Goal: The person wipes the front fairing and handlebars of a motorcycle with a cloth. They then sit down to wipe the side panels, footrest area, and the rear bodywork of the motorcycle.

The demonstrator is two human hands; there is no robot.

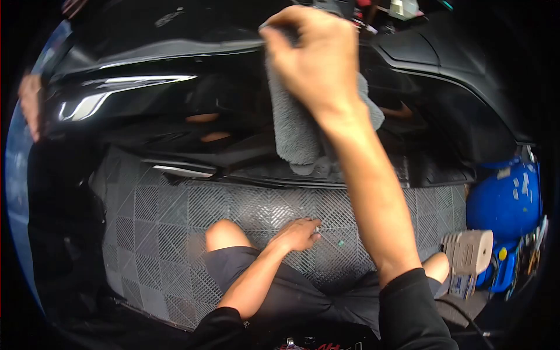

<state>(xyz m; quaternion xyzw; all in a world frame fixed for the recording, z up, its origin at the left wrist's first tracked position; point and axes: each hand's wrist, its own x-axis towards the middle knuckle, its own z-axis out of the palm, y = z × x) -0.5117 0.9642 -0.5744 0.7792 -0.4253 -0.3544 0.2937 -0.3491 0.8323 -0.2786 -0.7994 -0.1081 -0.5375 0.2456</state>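
My right hand (324, 61) is raised in front of a glossy black car body panel (233, 99), its fingers curled at the top of a grey plush microfiber towel (291, 125). The towel hangs down over the panel's face, partly hidden behind my hand and forearm. Low over the floor between my knees is my left hand (297, 234), empty as far as I can see, with its fingers loosely stretched and thumb apart.
Another person's hand (30, 105) is at the left end of the panel. Grey floor tiles (157, 227) lie under me. At the right stand a blue rounded tank (504, 198) and a beige block-shaped object (469, 251). A dark cable (461, 312) runs near my right side.
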